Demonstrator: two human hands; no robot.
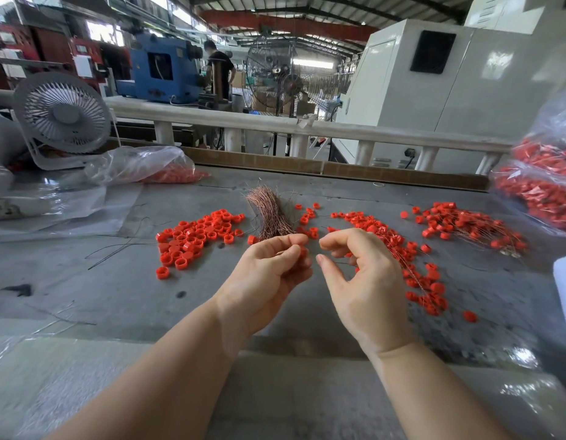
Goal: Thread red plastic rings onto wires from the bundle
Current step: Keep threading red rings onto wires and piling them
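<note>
A copper-coloured wire bundle (269,214) lies on the grey table, just beyond my hands. My left hand (272,268) is curled with fingers and thumb pinching a red ring (303,251), mostly hidden by the fingers. My right hand (361,274) sits close beside it, thumb and fingers curled; a thin wire (342,263) runs from its palm side toward the left hand. Loose red rings (196,236) lie in a pile to the left. Rings threaded on wires (411,262) spread to the right.
A clear bag of red rings (167,169) lies at the back left beside a white desk fan (62,112). Another full bag (541,185) stands at the right edge. Stray dark wires (116,249) lie left of the pile. A white railing (275,122) runs behind the table.
</note>
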